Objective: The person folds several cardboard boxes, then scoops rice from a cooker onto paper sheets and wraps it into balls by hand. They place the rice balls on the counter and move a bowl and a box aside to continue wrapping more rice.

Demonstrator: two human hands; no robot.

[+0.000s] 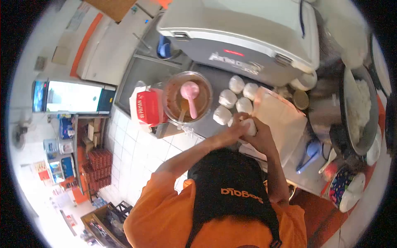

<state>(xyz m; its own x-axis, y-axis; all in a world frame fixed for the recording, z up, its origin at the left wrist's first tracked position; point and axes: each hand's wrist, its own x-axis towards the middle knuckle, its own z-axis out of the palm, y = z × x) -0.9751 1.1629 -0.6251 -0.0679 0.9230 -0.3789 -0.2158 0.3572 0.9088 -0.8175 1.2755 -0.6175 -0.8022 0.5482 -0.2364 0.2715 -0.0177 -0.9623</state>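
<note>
Both my hands close around a white wrapped ball at the counter's front edge. My left hand grips it from the left, its fingers curled against it. My right hand wraps round its right side. Just beyond my hands, several similar white wrapped bundles sit grouped on the counter. A stack of pale wrapping paper sheets lies to the right, close to my right hand.
On the left stand a bowl of brown sauce with a pink ladle and a red box. A grey cooler box fills the back. At right are a large pot of rice and a blue spoon.
</note>
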